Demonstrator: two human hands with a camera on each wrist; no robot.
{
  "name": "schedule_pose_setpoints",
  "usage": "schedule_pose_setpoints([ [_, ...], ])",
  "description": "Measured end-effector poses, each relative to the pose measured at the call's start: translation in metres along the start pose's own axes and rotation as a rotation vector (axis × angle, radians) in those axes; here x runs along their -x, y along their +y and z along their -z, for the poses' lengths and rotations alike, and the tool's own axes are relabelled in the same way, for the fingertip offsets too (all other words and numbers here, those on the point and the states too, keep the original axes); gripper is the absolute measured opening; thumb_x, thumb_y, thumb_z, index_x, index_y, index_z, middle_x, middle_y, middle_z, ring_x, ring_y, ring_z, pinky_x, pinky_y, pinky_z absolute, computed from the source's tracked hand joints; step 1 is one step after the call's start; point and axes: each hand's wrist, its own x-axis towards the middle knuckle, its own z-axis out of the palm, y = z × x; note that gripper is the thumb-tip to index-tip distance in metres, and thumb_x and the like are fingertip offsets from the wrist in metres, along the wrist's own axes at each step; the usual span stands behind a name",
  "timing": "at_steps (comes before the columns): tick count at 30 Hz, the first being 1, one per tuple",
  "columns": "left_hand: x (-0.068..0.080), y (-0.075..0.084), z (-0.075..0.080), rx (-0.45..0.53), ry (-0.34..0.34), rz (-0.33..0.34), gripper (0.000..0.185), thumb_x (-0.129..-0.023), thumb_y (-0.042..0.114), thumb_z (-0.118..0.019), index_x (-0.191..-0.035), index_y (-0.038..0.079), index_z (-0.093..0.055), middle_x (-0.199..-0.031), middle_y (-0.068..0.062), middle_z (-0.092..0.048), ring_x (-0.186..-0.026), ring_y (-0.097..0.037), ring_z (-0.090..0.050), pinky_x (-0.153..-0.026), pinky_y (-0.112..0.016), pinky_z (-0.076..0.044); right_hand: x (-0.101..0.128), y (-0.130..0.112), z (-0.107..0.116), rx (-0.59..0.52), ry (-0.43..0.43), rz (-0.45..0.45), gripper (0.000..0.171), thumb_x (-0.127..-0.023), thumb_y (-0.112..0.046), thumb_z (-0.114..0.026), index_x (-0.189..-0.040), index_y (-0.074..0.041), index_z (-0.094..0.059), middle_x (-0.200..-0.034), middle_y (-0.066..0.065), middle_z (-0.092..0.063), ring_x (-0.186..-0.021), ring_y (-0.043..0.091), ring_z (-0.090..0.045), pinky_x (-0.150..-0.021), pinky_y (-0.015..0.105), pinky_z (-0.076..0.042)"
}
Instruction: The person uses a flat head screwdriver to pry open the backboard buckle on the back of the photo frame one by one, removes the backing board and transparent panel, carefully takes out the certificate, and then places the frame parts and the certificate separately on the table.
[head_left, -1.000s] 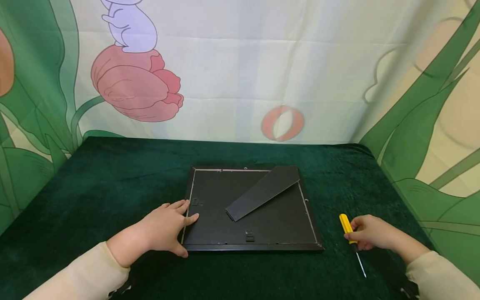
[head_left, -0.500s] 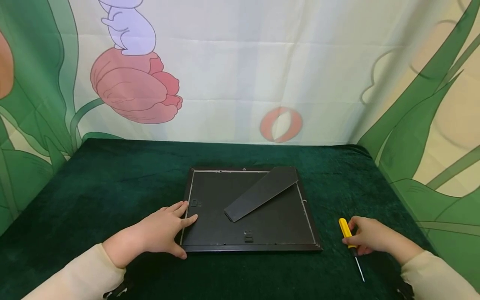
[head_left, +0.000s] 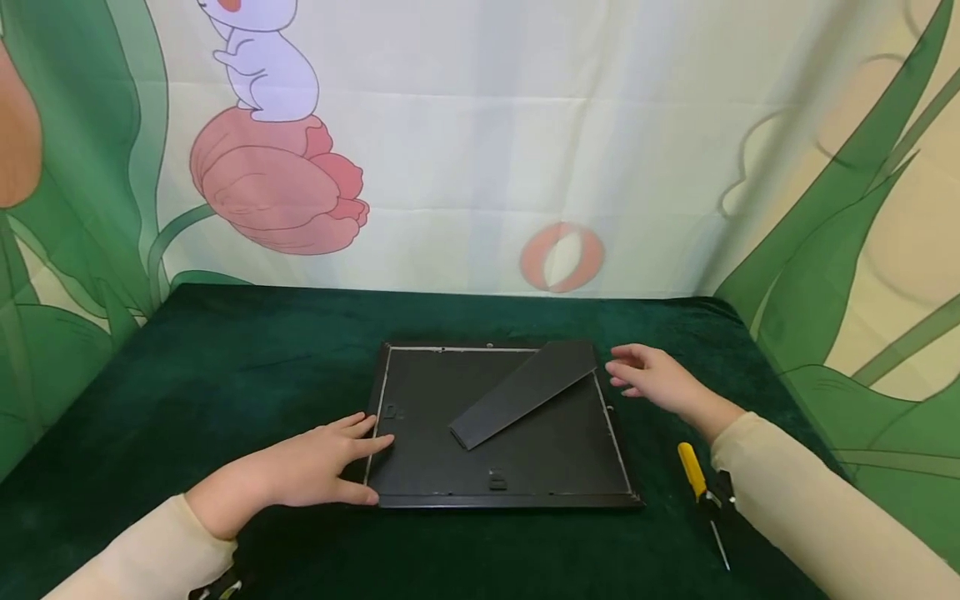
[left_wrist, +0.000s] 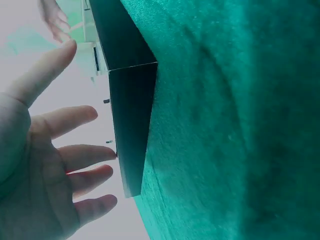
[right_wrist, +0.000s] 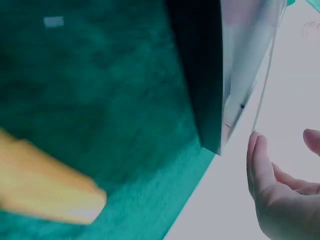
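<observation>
A black frame [head_left: 502,425] is lying face down at the middle of the green table [head_left: 225,375], its stand flap [head_left: 525,390] slanting across the back. The left hand [head_left: 315,467] is resting flat on the frame's near-left edge, fingers straight. The right hand [head_left: 652,379] is hovering just beside the far-right corner, fingers loosely spread and holding nothing. A yellow screwdriver [head_left: 697,483] is lying apart on the cloth, near the right sleeve [head_left: 810,500]. Bare cloth is lying on every side of the frame; a printed curtain [head_left: 480,150] is closing off the far edge.
</observation>
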Motion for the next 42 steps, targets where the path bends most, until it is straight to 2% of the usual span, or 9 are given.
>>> schedule_pose_setpoints([
  [4,0.003,0.000,-0.002,0.122,0.007,-0.036,0.067,-0.075,0.055,-0.050,-0.130,0.020,-0.037,-0.136,-0.006,-0.024,-0.125,-0.025,-0.015,-0.093,-0.046,-0.025,-0.021,0.003,-0.004,-0.220,-0.012,-0.107,0.059,-0.089,-0.031,-0.041,-0.132,0.003,-0.019,-0.125,0.023,-0.033,-0.107,0.030,-0.043,-0.085,0.037,-0.038],
  [7,0.005,0.001,-0.003,0.201,0.036,-0.066,0.057,-0.081,0.049,-0.045,-0.129,0.017,-0.039,-0.135,-0.006,-0.027,-0.124,-0.023,-0.020,-0.093,-0.044,-0.025,-0.029,0.004,-0.008,-0.390,0.006,-0.169,0.053,-0.091,-0.024,-0.038,-0.130,0.006,-0.019,-0.115,0.023,-0.037,-0.102,0.028,-0.047,-0.084,0.035,-0.039],
  [10,0.005,0.001,-0.004,0.248,0.091,-0.091,0.051,-0.085,0.043,-0.042,-0.128,0.015,-0.040,-0.133,-0.007,-0.031,-0.122,-0.022,-0.025,-0.093,-0.043,-0.027,-0.032,0.000,-0.011,-0.498,0.023,-0.173,0.045,-0.092,-0.019,-0.035,-0.126,0.008,-0.023,-0.105,0.021,-0.041,-0.095,0.024,-0.052,-0.084,0.033,-0.039],
  [18,-0.004,0.002,-0.001,0.393,0.213,-0.055,0.048,-0.087,0.038,-0.042,-0.127,0.012,-0.040,-0.127,-0.004,-0.040,-0.115,-0.018,-0.036,-0.090,-0.040,-0.032,-0.030,-0.018,-0.007,-0.573,0.061,-0.117,0.037,-0.092,-0.019,-0.037,-0.118,0.007,-0.033,-0.094,0.017,-0.046,-0.086,0.020,-0.057,-0.082,0.033,-0.039],
  [24,-0.011,0.002,0.000,0.565,0.259,-0.001,0.056,-0.087,0.036,-0.044,-0.131,0.004,-0.029,-0.129,-0.013,-0.037,-0.113,-0.025,-0.039,-0.087,-0.040,-0.035,-0.029,-0.026,0.000,-0.612,0.097,-0.114,0.034,-0.092,-0.019,-0.036,-0.115,0.006,-0.034,-0.090,0.014,-0.049,-0.081,0.016,-0.058,-0.078,0.027,-0.043],
  [28,-0.015,0.003,0.001,0.764,0.235,0.001,0.063,-0.086,0.039,-0.044,-0.133,0.003,-0.022,-0.127,-0.016,-0.038,-0.110,-0.025,-0.043,-0.083,-0.038,-0.039,-0.026,-0.029,0.007,-0.681,0.126,-0.097,0.028,-0.092,-0.017,-0.036,-0.111,0.004,-0.036,-0.086,0.011,-0.050,-0.076,0.014,-0.058,-0.073,0.022,-0.045],
  [35,-0.015,-0.001,0.004,1.356,0.194,-0.089,0.049,-0.089,0.019,-0.044,-0.130,-0.001,-0.026,-0.116,-0.016,-0.050,-0.099,-0.027,-0.052,-0.080,-0.035,-0.040,-0.027,-0.033,0.006,-0.747,0.106,-0.044,0.021,-0.090,-0.016,-0.040,-0.101,0.002,-0.039,-0.086,0.011,-0.050,-0.078,0.017,-0.057,-0.075,0.024,-0.044],
  [39,-0.011,-0.002,0.001,1.473,0.228,-0.081,0.049,-0.088,0.014,-0.046,-0.130,-0.003,-0.025,-0.113,-0.013,-0.053,-0.098,-0.026,-0.052,-0.080,-0.033,-0.040,-0.030,-0.030,0.001,-0.735,0.085,-0.081,0.020,-0.090,-0.017,-0.040,-0.098,0.001,-0.037,-0.088,0.013,-0.046,-0.081,0.018,-0.057,-0.076,0.025,-0.044],
  [42,-0.006,-0.002,-0.001,1.504,0.240,-0.089,0.051,-0.088,0.013,-0.046,-0.131,-0.003,-0.023,-0.112,-0.012,-0.053,-0.097,-0.025,-0.053,-0.079,-0.033,-0.040,-0.031,-0.025,-0.004,-0.689,0.066,-0.121,0.030,-0.091,-0.018,-0.040,-0.111,0.004,-0.034,-0.091,0.015,-0.047,-0.082,0.018,-0.058,-0.076,0.026,-0.043],
])
